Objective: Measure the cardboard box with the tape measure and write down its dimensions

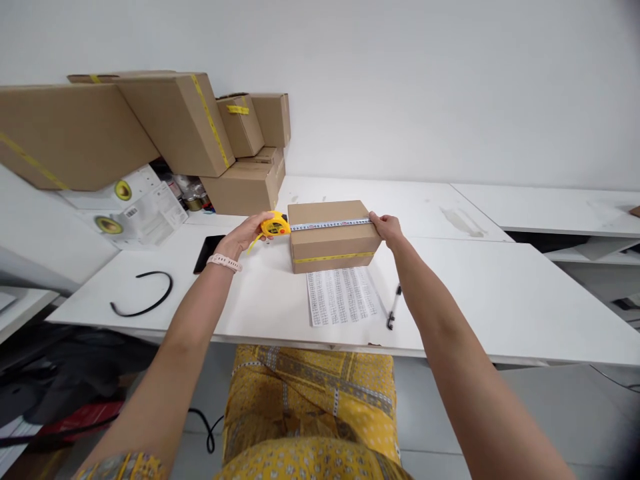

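A small cardboard box (331, 245) with a yellow tape stripe stands on the white table (500, 293). My left hand (246, 235) is closed around a yellow tape measure (275, 225) at the box's left end. The white tape blade (330, 225) stretches across the box's top front edge. My right hand (386, 227) pinches the blade's tip against the box's right corner. A printed sheet (341, 295) lies in front of the box, with a pen (393, 308) to its right.
Stacked cardboard boxes (175, 120) lean against the wall at the back left, above white packages (135, 210). A black phone (207, 253) and a curved black band (145, 297) lie on the table's left part. A second white table (550, 207) adjoins at the right.
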Demonstrator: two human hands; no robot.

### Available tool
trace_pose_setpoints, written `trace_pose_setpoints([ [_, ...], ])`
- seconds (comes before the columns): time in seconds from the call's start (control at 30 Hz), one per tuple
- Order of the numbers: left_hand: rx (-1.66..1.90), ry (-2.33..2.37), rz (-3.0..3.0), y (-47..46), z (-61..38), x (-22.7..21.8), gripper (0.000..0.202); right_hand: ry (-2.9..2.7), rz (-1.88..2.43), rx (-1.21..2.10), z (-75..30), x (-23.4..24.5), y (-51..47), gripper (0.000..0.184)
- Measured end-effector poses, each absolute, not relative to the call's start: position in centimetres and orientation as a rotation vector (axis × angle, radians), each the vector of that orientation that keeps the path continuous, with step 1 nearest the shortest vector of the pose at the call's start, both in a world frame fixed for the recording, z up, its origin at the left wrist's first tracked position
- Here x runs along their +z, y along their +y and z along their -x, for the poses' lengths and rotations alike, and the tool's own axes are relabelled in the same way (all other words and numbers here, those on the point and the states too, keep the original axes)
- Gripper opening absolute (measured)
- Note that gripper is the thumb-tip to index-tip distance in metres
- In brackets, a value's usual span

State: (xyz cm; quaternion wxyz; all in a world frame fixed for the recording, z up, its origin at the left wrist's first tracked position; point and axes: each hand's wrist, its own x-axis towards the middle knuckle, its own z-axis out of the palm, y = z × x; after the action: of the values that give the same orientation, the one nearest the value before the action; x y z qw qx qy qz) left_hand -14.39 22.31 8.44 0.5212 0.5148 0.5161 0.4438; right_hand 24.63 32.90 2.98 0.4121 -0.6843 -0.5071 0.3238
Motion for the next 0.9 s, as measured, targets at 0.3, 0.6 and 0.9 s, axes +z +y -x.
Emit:
trace_pose_setpoints([
  [0.3,1.058,1.266,-1.190,22.8,14.5,8.6,0.043,-1.235,1.745,1.043,-24.3,4.1,32.3,0.033],
  [0.6,1.030,1.255,-1.200,22.6,15.6,8.6,0.046,-1.241,1.741,1.026,-24.4,3.7,32.6,0.037],
  [0.9,1.027,1.280,-1.194,22.4,15.5,8.7,0.042,-1.304,1.748,0.961,-24.4,3.5,32.8,0.039],
])
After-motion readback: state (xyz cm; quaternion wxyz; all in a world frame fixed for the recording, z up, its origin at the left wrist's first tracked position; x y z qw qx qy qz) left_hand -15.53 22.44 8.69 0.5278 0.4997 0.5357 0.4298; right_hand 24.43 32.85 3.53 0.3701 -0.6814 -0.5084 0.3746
